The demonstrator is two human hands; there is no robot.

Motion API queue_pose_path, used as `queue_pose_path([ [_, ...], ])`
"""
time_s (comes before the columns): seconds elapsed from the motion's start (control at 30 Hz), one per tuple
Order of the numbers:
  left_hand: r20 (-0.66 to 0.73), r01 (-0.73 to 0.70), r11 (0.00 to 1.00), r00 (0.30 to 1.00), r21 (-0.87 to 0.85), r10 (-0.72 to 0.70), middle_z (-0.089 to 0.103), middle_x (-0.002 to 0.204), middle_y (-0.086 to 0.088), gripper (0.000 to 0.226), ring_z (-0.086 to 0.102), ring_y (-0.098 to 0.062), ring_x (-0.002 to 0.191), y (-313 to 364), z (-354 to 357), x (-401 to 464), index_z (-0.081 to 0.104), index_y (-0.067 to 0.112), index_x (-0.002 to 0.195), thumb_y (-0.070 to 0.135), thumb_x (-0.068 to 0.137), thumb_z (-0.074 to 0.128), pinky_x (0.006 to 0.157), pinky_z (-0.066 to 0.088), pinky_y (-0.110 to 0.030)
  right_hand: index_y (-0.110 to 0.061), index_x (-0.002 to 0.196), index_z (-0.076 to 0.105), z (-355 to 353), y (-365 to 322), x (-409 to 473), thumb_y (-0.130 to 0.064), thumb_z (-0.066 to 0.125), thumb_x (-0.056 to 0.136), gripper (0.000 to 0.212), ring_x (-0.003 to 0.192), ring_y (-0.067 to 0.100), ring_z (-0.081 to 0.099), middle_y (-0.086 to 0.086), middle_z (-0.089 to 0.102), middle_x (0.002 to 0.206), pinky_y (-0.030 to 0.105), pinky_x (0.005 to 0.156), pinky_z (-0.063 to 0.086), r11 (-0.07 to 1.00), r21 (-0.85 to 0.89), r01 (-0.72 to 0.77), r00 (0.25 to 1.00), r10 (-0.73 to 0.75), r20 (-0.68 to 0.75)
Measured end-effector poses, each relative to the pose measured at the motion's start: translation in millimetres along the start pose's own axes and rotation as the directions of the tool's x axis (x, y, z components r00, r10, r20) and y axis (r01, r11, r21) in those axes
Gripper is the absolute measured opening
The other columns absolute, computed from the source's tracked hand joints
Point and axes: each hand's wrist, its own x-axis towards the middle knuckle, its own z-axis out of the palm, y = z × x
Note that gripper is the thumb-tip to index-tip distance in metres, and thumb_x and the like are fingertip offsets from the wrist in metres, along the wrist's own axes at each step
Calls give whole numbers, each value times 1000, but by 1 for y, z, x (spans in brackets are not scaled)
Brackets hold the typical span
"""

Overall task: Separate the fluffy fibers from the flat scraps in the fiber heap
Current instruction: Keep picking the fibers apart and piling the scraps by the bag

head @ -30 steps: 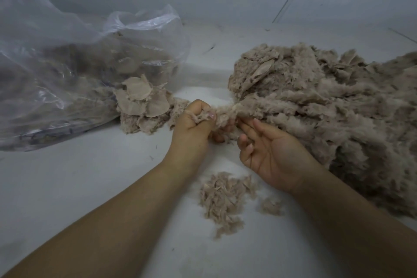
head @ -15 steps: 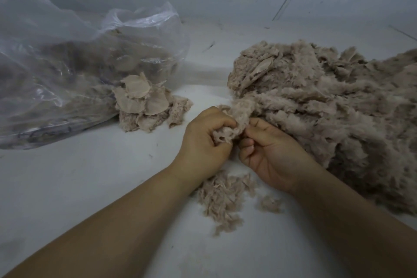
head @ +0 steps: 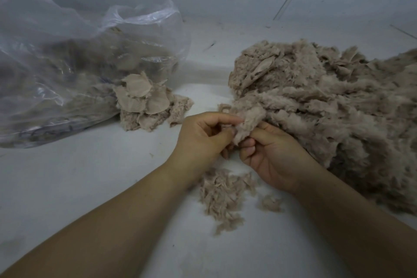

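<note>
Fiber heap (head: 327, 106) lies just beyond the fingers; left hand (head: 203, 137) and right hand (head: 270, 153) pinch one fluffy tuft (head: 248, 122) between them.

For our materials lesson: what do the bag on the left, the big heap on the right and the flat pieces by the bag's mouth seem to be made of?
Bag: thin clear plastic film, glossy; it crinkles and shows its contents.
Big heap: fluffy beige textile fibre, matte and woolly; which fibre cannot be told.
Flat pieces: thin beige sheet scraps, smooth and matte, probably fabric or a nonwoven.
</note>
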Motion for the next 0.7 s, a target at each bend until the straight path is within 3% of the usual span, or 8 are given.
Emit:
queue_pose_path([
  [0.1,-86,-98,972,989,213,118,70,79,3,33,61,-14,65,1,1,1,73,14,87,-16,79,61,58,49,-21,-9,101,66,0,-2,1,-22,55,88,22,51,3,45,0,62,76,12,45,36,998,43,-36,999,37,-33],
  [0.2,-22,-227,891,967,393,256,66,90,-5,35,61,-20,81,2,2,0,72,10,90,-17,71,61,68,51,-28,-10,110,66,-2,-3,0,-41,63,80,44,57,5,46,0,64,83,13,48,36,998,36,-50,998,50,-24],
  [0.27,43,-308,844,946,439,322,65,90,-5,33,61,-17,85,1,2,-1,72,6,92,-16,69,62,71,50,-27,-9,110,65,-3,-2,-1,-38,65,82,41,59,5,46,1,64,85,13,49,37,999,7,-40,999,40,12],
  [0.37,30,-336,853,935,399,354,66,91,-5,28,63,-19,90,1,1,-1,73,3,94,-8,72,58,75,50,-27,-7,101,63,-3,-1,1,-10,54,93,13,55,3,47,2,60,79,12,46,38,1000,-5,-31,999,31,11],
  [0.43,-33,-301,902,945,308,327,68,89,-6,22,64,-18,87,2,2,-1,74,3,93,-1,78,57,74,51,-30,-6,94,64,-3,-1,3,4,42,93,24,51,4,46,3,61,76,14,44,38,998,51,-31,999,32,-15],
  [0.57,-155,-156,981,973,117,173,69,82,-4,14,65,-18,74,4,-1,-1,73,13,91,15,84,62,67,53,-31,-4,90,63,-4,0,3,7,36,93,30,46,4,45,3,58,65,15,41,37,998,63,-28,997,33,-72],
  [0.63,-105,-48,997,993,57,54,65,79,-6,16,62,-25,67,4,-2,-1,70,17,95,24,81,66,61,50,-30,-4,90,62,-4,0,3,6,38,93,27,47,3,45,2,57,64,14,41,36,999,40,-28,998,30,-58],
  [0.7,-7,-10,992,1000,129,10,60,77,-1,31,57,-20,64,3,1,0,66,17,99,28,73,79,57,47,-24,-2,93,60,-2,0,1,4,45,92,16,54,3,46,5,58,72,13,44,37,1000,-19,-23,1000,23,-1],
])
